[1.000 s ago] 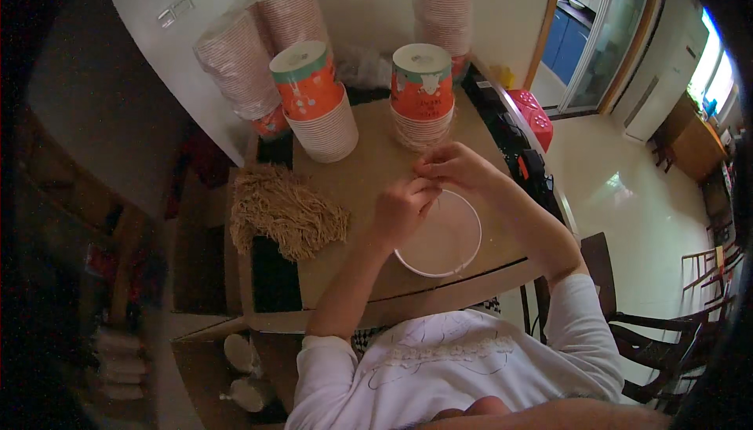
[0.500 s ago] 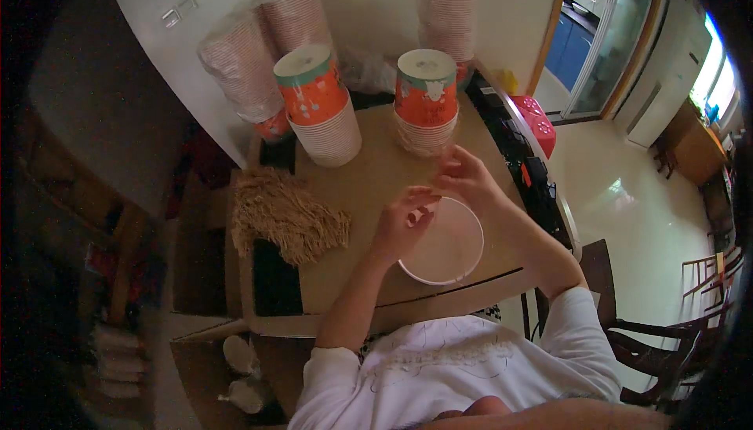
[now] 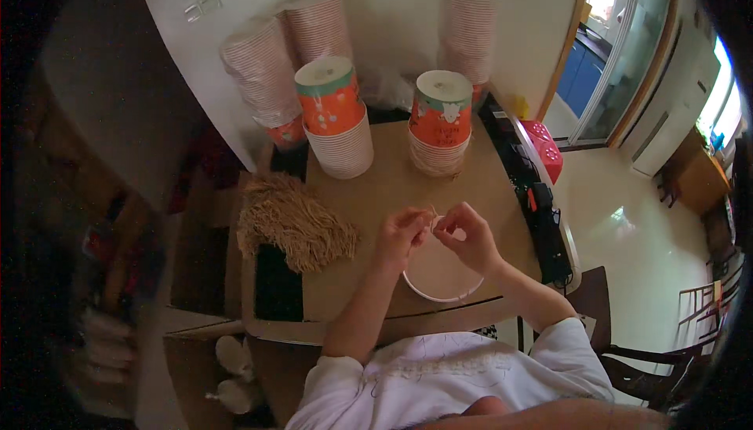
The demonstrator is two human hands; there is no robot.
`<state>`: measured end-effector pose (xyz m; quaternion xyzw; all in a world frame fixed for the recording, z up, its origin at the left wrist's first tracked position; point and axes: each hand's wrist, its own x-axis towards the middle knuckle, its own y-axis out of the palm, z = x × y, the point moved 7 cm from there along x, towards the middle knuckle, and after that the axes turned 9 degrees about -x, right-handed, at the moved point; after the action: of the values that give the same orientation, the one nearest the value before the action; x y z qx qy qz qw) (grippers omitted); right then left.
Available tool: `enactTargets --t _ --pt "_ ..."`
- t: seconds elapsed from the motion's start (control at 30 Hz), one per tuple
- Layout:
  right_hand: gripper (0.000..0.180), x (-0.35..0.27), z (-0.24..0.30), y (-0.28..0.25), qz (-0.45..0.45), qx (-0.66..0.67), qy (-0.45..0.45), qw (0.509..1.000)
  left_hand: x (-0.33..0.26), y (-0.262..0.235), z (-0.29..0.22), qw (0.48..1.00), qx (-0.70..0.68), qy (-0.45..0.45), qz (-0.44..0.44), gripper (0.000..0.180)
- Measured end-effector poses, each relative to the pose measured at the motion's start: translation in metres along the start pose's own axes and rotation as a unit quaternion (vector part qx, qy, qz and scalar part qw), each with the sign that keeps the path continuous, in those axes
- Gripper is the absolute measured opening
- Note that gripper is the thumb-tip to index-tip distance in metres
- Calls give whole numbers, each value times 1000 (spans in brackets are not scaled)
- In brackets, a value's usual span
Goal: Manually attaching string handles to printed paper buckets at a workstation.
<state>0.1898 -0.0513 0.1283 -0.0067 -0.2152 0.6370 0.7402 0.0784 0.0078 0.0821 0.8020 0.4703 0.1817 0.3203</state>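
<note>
Two hands, the left hand [image 3: 400,235] and right hand [image 3: 472,243], pinch thin tan string [image 3: 434,211] mid-frame, over a round white tub [image 3: 443,275]; a shaggy tan yarn bundle [image 3: 294,222] lies centre left.

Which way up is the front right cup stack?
Upside down: the stack shows a closed white base on top, rims below.

Your dark surface [image 3: 278,293] carries a cardboard sheet [image 3: 388,187]. On it: white-rimmed tub [image 3: 439,273] near you; tan string bundle [image 3: 292,222] left of tub, overlapping sheet edge; inverted cup stack [image 3: 441,122] beyond tub, another [image 3: 333,116] beyond-left. Plastic-wrapped stacks [image 3: 318,31] farthest beyond tub.
</note>
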Motion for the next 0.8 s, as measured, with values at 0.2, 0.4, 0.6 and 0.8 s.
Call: enactTargets --t 0.2,0.4,0.6,0.8 --pt "17 -2 4 -2 -24 -49 -33 998 -4 2 3 999 45 -22 -2 11" --pt "11 -3 -17 3 22 98 94 991 -11 -2 -11 950 279 139 -24 10" --pt "18 -2 -32 8 63 112 126 984 -35 35 -24 805 523 278 1 7" --pt "14 1 -47 3 55 125 202 970 -37 32 -14 790 557 255 24 8"
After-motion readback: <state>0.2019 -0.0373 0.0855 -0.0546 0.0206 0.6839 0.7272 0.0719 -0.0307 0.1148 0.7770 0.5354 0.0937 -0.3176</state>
